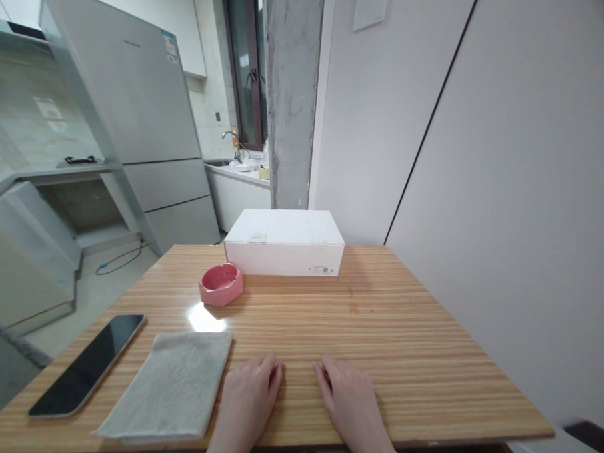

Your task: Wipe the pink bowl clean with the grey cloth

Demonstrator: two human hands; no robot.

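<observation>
My left hand rests on the wooden table near its front edge, the fingers curled under and loosely closed. Just to its left lies a folded grey-green cloth. My right hand rests a short way to the right, also closed with its fingers curled down. Bare wood shows between the two hands, and I see nothing held in either. Left of the cloth, a dark-screened smartphone lies flat. Beyond the cloth sits a pink ashtray with angular sides.
A white cardboard box stands at the back of the table, just behind the ashtray. A pale wall runs along the right side. Past the table are a grey fridge and a sink counter.
</observation>
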